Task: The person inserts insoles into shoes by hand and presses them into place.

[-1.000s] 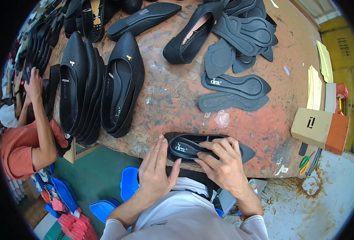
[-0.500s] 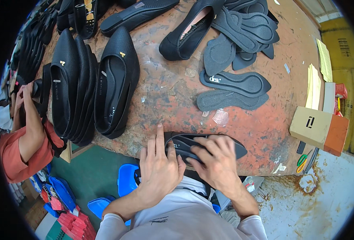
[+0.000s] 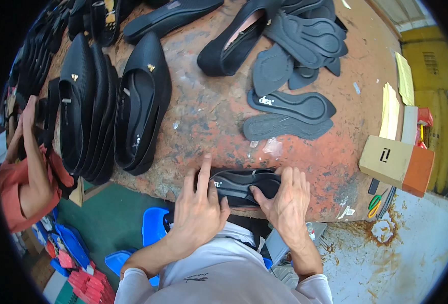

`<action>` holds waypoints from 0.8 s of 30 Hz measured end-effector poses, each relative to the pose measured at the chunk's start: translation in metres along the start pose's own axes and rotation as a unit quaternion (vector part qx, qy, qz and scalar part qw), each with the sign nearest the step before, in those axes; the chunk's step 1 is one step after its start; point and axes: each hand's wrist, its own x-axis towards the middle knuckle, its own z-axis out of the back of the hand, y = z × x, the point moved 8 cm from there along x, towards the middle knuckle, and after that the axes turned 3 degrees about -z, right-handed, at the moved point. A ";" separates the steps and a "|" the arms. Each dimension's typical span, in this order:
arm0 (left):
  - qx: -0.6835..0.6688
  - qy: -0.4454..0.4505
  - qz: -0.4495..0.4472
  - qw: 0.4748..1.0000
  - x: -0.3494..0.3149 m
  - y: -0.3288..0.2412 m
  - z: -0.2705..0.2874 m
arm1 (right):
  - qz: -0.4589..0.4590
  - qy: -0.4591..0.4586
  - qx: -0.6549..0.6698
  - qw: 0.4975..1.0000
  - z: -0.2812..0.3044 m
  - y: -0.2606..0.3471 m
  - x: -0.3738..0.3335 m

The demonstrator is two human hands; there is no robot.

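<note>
A black flat shoe (image 3: 234,188) with an insole inside lies sideways at the table's near edge, its opening upward. At its heel end my left hand (image 3: 199,207) holds it, index finger stretched out past the far side. My right hand (image 3: 289,198) grips the front part, thumb pressed into the opening and fingers over the far side. The toe is hidden under that hand. Beyond the shoe lie two loose black insoles, one smooth side up (image 3: 297,106) and one with a rough grey-black face (image 3: 287,127).
Black pointed flats (image 3: 145,101) stand in a row at the left. Another shoe (image 3: 234,43) and a heap of insoles (image 3: 310,40) lie farther back. At the right are a box (image 3: 394,161), yellow papers (image 3: 389,111) and scissors (image 3: 374,205). A co-worker's arm (image 3: 34,167) shows far left.
My right hand has shifted from over the shoe's opening to its front part, thumb now inside. My left hand stays at the heel. The view has moved slightly.
</note>
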 end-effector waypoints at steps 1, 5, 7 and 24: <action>-0.033 0.036 -0.040 0.998 -0.001 -0.005 -0.002 | -0.026 0.012 -0.005 1.000 0.003 -0.006 0.007; -0.106 0.134 -0.245 0.954 -0.020 -0.057 -0.031 | 0.034 -0.004 0.091 0.995 0.044 0.010 0.039; -0.144 0.081 -0.260 0.951 -0.014 -0.080 -0.059 | 0.004 0.037 0.040 0.999 0.056 0.031 0.027; -0.198 0.153 -0.096 0.963 0.012 -0.085 -0.129 | 0.060 0.074 0.010 0.995 0.016 0.027 0.009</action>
